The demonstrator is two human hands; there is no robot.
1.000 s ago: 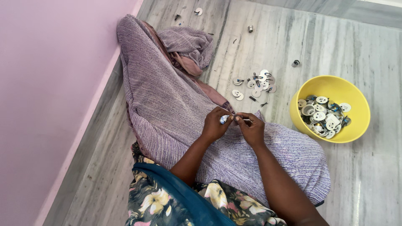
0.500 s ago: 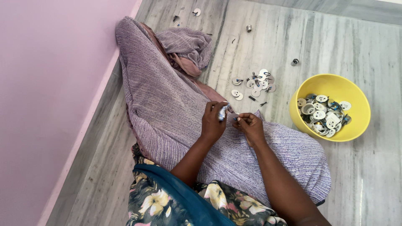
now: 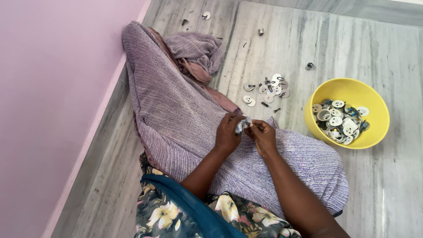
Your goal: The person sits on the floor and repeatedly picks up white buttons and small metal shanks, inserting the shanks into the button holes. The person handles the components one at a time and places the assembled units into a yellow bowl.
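Together over the lap cloth (image 3: 185,119), left hand (image 3: 228,134) and right hand (image 3: 263,136) pinched on one small disc (image 3: 242,125), close for fine fingerwork, bowl (image 3: 352,90) and loose discs (image 3: 271,88) within reach.

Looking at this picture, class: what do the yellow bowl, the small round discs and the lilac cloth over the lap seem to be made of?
Yellow bowl: probably plastic, smooth, evenly coloured, faintly glossy.
Small round discs: pale, flat, shiny, with holes; perhaps metal or plastic, too small to tell.
Lilac cloth: woven fabric, matt, finely ribbed, hanging in soft folds.
The left hand and right hand pinch one small pale piece between them.
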